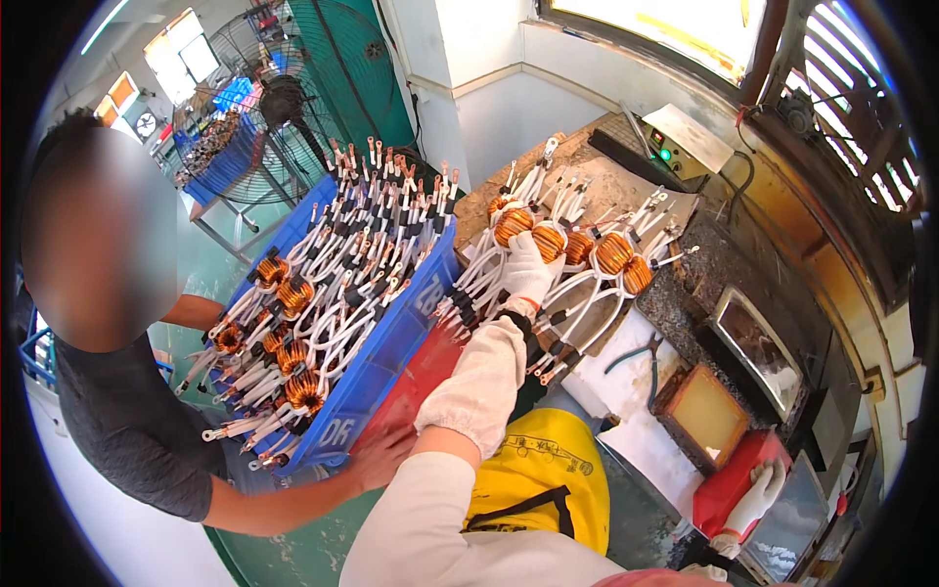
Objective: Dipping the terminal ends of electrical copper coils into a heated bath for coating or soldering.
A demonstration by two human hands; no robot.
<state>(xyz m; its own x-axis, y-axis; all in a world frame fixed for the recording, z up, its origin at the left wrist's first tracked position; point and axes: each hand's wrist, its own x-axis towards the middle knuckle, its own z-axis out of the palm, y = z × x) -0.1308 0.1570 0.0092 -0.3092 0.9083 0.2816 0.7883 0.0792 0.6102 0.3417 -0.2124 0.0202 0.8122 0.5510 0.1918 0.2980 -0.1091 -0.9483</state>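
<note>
My left hand (529, 272), in a white glove, reaches to the bench and has its fingers closed on a copper-wound coil (549, 243) with white leads. Similar copper coils (614, 253) sit on both sides of it, their white leads ending in metal lugs. At the lower right, my gloved right hand (760, 496) rests on a red flat-sided object (729, 481), fingers mostly stretched out. What lies under its palm is hidden.
A blue crate (337, 430) full of wired coils stands left. A co-worker's hand (383, 458) is beside it, near a red surface (416, 377). Pliers (653, 370) lie near a framed amber block (706, 416). A control box (675, 147) and large fan (284, 98) stand behind.
</note>
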